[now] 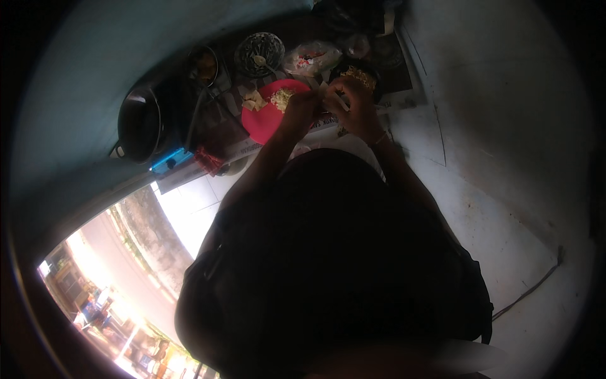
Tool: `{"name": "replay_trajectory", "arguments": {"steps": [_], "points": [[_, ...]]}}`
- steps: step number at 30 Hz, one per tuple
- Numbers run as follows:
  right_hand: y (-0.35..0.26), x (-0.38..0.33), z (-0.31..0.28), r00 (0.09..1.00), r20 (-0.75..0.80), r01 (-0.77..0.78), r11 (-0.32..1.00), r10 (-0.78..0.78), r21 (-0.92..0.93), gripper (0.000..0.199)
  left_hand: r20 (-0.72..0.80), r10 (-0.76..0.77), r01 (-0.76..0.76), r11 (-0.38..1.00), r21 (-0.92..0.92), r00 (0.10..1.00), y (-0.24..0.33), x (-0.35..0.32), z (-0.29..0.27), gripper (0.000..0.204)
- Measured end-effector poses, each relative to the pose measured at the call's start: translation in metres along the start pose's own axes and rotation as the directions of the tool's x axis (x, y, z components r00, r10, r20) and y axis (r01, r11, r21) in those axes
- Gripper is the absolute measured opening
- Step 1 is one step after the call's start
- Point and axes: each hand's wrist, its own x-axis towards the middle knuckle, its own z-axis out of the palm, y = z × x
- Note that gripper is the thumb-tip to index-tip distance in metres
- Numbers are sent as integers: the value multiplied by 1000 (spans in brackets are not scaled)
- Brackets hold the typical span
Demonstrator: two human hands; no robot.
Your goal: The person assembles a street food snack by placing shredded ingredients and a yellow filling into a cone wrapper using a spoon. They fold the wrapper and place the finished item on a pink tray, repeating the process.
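Note:
My left hand (303, 106) is closed above the right side of a pink plate (262, 125). Close beside it, my right hand (355, 106) has its fingers bent into a pinch. Between the fingertips shows a small, thin pale piece (324, 87), and both hands seem to grip it; its kind is too dim to tell. On the plate lie a heap of pale shredded food (281, 98) and some folded tan sheets (254, 100). Partly behind my right hand stands a dark bowl (374, 91) holding yellowish, strand-like food (360, 76).
Behind the plate are a bowl with a spoon (259, 61) and a clear plastic bag (311, 58). At the left stand a dark pot (140, 124), a blue-edged stove (169, 161) and a pan with brown food (205, 66). A red cloth (207, 162) lies at the near edge.

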Motion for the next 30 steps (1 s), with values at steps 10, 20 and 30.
{"name": "replay_trajectory", "arguments": {"steps": [10,20,30], "points": [[39,-27,-10,934,-19,-351,923,358,156,37,29,130,-133,960,246,991,-18,11,-16,16],[293,-139,-24,331,-446,-923,383,831,28,79,-96,157,-138,975,175,983,-28,-5,-32,39],[338,-168,-7,323,307,-817,100,895,568,30,-232,86,-12,954,301,969,-27,-12,-30,37]]}}
